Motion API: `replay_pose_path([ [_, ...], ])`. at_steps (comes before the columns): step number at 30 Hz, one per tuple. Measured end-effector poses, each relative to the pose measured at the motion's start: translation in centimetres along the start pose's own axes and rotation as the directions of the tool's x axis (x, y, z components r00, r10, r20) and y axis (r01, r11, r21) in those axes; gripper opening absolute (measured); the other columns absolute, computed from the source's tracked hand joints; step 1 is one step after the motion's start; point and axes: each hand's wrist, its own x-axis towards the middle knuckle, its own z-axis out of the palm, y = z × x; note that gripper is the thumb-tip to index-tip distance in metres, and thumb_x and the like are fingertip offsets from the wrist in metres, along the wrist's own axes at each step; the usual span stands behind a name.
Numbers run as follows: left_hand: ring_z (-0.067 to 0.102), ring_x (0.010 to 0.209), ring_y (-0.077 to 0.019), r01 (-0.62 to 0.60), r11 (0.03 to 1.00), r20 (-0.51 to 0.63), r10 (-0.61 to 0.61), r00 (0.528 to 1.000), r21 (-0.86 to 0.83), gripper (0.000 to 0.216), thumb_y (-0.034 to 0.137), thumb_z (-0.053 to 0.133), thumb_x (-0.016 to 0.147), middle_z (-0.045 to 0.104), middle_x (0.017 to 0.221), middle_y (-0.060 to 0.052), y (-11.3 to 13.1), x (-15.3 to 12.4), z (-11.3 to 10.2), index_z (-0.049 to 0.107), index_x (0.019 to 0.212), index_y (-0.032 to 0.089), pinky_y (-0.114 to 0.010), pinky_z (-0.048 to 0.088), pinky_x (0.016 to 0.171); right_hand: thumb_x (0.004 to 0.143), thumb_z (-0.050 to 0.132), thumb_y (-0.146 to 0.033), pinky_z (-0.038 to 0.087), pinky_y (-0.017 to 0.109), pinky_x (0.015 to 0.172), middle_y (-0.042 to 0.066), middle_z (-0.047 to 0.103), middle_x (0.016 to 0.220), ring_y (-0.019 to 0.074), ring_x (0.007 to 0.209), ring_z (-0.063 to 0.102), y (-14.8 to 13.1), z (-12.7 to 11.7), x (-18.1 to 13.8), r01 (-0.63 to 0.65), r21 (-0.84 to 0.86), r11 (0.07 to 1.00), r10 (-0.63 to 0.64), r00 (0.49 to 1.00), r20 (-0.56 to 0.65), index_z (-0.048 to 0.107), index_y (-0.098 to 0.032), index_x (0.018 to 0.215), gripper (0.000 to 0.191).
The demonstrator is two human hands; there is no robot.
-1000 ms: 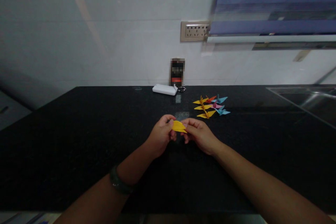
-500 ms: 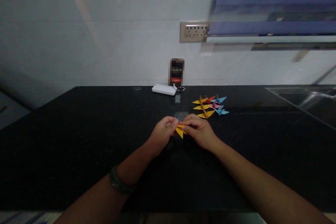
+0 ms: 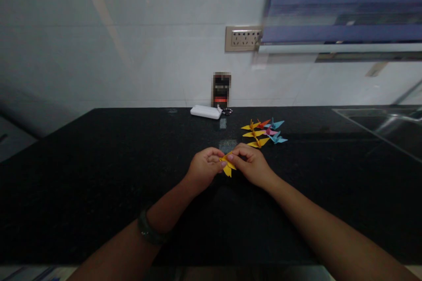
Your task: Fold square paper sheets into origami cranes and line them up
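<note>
On my left forearm sits a dark wristband (image 3: 150, 229), well back from the work. My left hand (image 3: 204, 169) is closed in a pinch, thumb and fingertips pressed on the left edge of a folded yellow paper piece (image 3: 227, 165). The paper sits right between my two hands, above the black countertop (image 3: 99, 175), its pointed end hanging down below my fingertips. My right hand (image 3: 252, 167) is pinched shut on the paper's right side, fingers curled over the top, so both hands meet on it and nearly touch one another.

Beyond my left hand, by the wall, lies a white box (image 3: 206, 112). Just beyond my right hand and a little to its right lies a cluster of finished paper cranes (image 3: 263, 134): yellow, orange, pink and blue. Far off to the right is a steel sink (image 3: 389, 125).
</note>
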Motion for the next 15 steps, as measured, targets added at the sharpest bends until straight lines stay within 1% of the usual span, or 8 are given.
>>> replay_pose_path([
  [4,0.056,0.052,-0.0093,0.039,0.999,0.004,-0.039,0.999,-0.038,0.021,0.020,0.070,0.056,0.062,0.060,0.000,0.18,-0.03,-0.13,0.057,0.072,0.013,-0.021,0.044,0.052,0.076,0.058,-0.025,0.042,0.027,0.063,0.002,0.057,0.070,0.0139,0.067,0.053,0.18,-0.08,-0.13,0.055,0.026,0.998,-0.056,0.997,0.049,0.066,-0.021,0.078,0.009],
  [7,0.056,0.052,-0.0088,0.058,0.996,-0.002,-0.058,0.998,-0.073,0.020,0.017,0.069,0.056,0.062,0.058,0.001,0.33,-0.08,-0.13,0.056,0.071,0.013,-0.020,0.044,0.052,0.075,0.059,-0.026,0.041,0.027,0.062,0.002,0.056,0.068,0.0137,0.067,0.052,0.35,-0.30,-0.10,0.087,0.038,0.996,-0.090,0.992,0.088,0.066,-0.021,0.074,0.008],
  [10,0.057,0.053,-0.0084,0.076,0.994,0.012,-0.075,0.997,-0.083,0.018,0.015,0.069,0.056,0.062,0.058,0.001,0.46,-0.12,-0.08,0.057,0.069,0.012,-0.019,0.044,0.053,0.077,0.056,-0.026,0.039,0.026,0.060,0.002,0.054,0.067,0.0128,0.065,0.051,0.37,-0.49,-0.05,0.080,0.038,0.996,-0.083,0.991,0.102,0.064,-0.019,0.068,0.014],
  [12,0.058,0.054,-0.0085,0.105,0.991,0.030,-0.103,0.994,-0.083,0.017,0.013,0.070,0.056,0.063,0.059,0.000,0.51,-0.13,-0.05,0.057,0.067,0.012,-0.019,0.045,0.053,0.078,0.054,-0.028,0.038,0.024,0.057,0.001,0.052,0.064,0.0118,0.061,0.049,0.31,-0.46,-0.07,0.030,0.043,0.999,-0.034,0.995,0.098,0.060,-0.017,0.063,0.019],
  [15,0.059,0.053,-0.0089,0.149,0.986,0.040,-0.146,0.988,-0.076,0.016,0.012,0.070,0.056,0.063,0.058,-0.001,0.51,-0.17,0.07,0.057,0.066,0.011,-0.020,0.046,0.053,0.077,0.053,-0.031,0.034,0.022,0.049,-0.002,0.047,0.056,0.0093,0.051,0.043,0.19,-0.16,-0.17,-0.134,0.103,0.986,0.123,0.986,0.109,0.054,-0.016,0.058,0.024],
])
